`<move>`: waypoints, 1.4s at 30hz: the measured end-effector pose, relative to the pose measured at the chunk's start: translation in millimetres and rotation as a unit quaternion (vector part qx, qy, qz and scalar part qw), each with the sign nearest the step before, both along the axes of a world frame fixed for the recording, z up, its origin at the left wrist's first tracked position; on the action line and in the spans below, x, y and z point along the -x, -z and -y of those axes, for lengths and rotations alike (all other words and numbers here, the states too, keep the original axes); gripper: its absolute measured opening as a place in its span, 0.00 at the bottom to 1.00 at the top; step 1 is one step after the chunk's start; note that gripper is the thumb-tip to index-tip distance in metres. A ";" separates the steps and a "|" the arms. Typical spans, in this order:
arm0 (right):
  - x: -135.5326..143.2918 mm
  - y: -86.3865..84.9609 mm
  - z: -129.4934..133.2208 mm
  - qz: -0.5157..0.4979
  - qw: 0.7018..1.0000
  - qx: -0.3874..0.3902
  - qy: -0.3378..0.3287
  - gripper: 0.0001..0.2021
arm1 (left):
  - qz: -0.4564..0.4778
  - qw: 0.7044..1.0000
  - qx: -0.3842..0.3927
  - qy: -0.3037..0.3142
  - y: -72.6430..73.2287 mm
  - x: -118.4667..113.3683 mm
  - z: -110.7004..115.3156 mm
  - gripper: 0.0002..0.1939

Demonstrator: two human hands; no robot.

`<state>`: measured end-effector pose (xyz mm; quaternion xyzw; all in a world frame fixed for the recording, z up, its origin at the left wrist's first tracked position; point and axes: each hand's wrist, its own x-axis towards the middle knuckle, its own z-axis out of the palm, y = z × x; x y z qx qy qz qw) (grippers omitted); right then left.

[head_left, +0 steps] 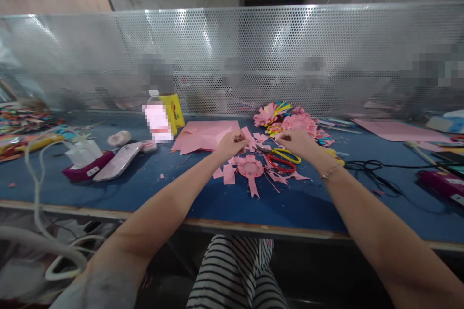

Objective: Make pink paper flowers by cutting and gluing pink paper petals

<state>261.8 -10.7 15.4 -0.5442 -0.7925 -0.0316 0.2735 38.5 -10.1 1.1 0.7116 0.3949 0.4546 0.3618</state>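
Observation:
My left hand (pixel 234 143) is closed in a pinch at a small pink paper piece (pixel 248 136) above the table. To its right, my right hand (pixel 293 140) has its fingers pressed together; what they hold, if anything, is too small to make out. Between and below the hands lies a round pink paper rosette (pixel 251 167) with a forked tail pointing toward me. Scissors with red handles (pixel 282 164) and a yellow-handled pair (pixel 290 155) rest beside it. Pink paper scraps (pixel 229 174) surround the rosette.
Pink paper sheets (pixel 197 136) lie behind my left hand, with finished paper flowers (pixel 299 123) behind my right. A phone (pixel 119 161) leans on a purple tissue box (pixel 87 168) at left. Black cable (pixel 373 170) runs right; a perforated metal screen (pixel 232 38) borders the back.

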 end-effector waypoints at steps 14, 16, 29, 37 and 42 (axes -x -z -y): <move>51.9 14.1 17.4 -0.184 0.965 0.033 -0.186 0.08 | -0.108 0.990 -0.023 0.086 0.8 -5.2 11.0 0.09; 53.7 12.6 20.1 -0.172 0.966 0.030 -0.190 0.09 | -0.123 0.987 -0.029 0.095 0.7 -6.0 12.8 0.09; 46.6 16.9 11.5 -0.241 0.950 0.088 -0.179 0.12 | -0.120 0.985 -0.012 0.122 6.1 -5.2 8.3 0.01; 46.3 15.5 12.8 -0.263 0.939 0.116 -0.188 0.11 | -0.084 0.985 -0.001 0.150 5.9 -5.9 8.4 0.05; 47.0 16.2 12.8 -0.265 0.937 0.113 -0.196 0.11 | -0.089 0.986 -0.009 0.141 4.9 -6.5 11.0 0.02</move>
